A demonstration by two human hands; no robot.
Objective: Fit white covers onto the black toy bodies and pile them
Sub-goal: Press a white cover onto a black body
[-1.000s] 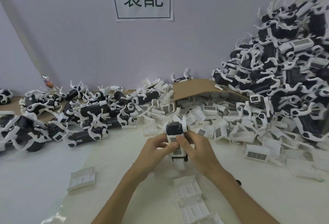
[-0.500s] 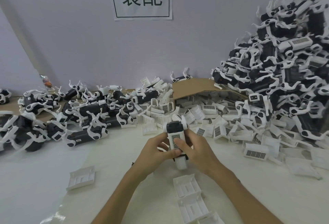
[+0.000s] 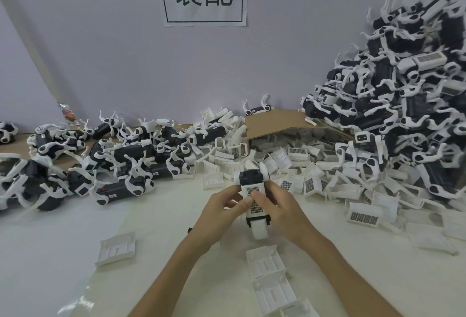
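Hardly anything has moved in the last second: both hands are keeping the toy in the same spot, and only the thumbs have crept a little on the cover. The left hand (image 3: 222, 212) and the right hand (image 3: 280, 209) are gripping the black toy body (image 3: 249, 176) from its two sides, while the thumbs (image 3: 259, 198) are pressing on the grille of the white cover (image 3: 253, 188). The toy is standing on end between the palms, just above the table (image 3: 50, 253) or touching it; the view is not showing which. It is looking light and stiff, smooth hard plastic, so it is probably sliding easily under a crooked push. The thin legs are likely the fragile part. Holding by the solid flanks and pressing near the cover's edges is seeming safer. Beyond the right hand the finished pile (image 3: 403, 115) is rising, and spare covers (image 3: 266, 263) are lying between the forearms.
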